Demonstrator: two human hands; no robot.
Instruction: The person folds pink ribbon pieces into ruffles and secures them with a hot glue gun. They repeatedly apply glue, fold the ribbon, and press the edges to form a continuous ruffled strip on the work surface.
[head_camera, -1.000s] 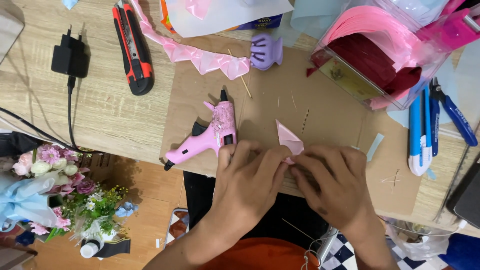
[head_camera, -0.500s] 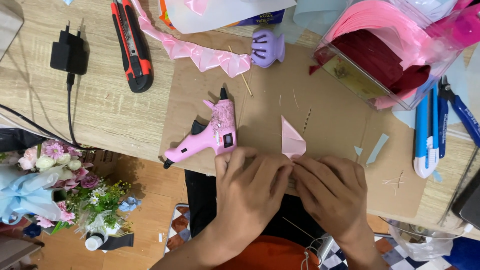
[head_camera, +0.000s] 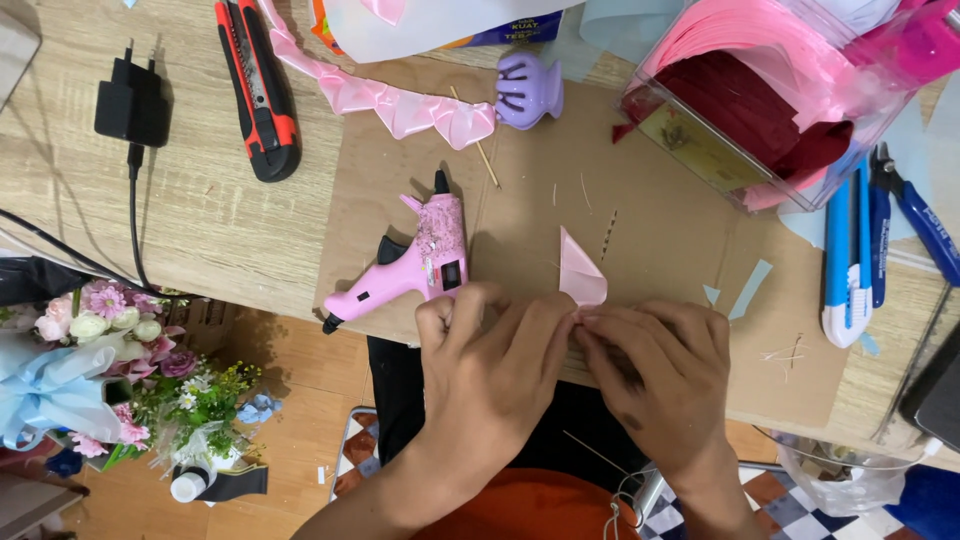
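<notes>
- Left hand (head_camera: 490, 375): knuckles up, fingers curled and pressed down on the cardboard sheet (head_camera: 660, 215) at the near edge of the tabletop (head_camera: 200, 220); fingertips meet those of the right hand.
- Right hand (head_camera: 665, 380): fingers bent, fingertips pinching the lower end of a pink ribbon piece (head_camera: 580, 275) together with the left.
- Pink ribbon piece: folded to a point, rising just beyond the fingertips of both hands; its lower end is hidden under them.
- Pink glue gun (head_camera: 415, 260): lying on the cardboard just beyond the left hand, close to its knuckles but apart.
- Pleated pink ribbon strip (head_camera: 400, 100): well beyond the left hand, ending beside a purple hair clip (head_camera: 528, 90).
- Red and black box cutter (head_camera: 258, 85): far beyond and left of the left hand.
- Clear box of pink ribbon (head_camera: 770, 90): well beyond the right hand.
- Blue and white cutters (head_camera: 850, 250): right of the right hand, apart.
</notes>
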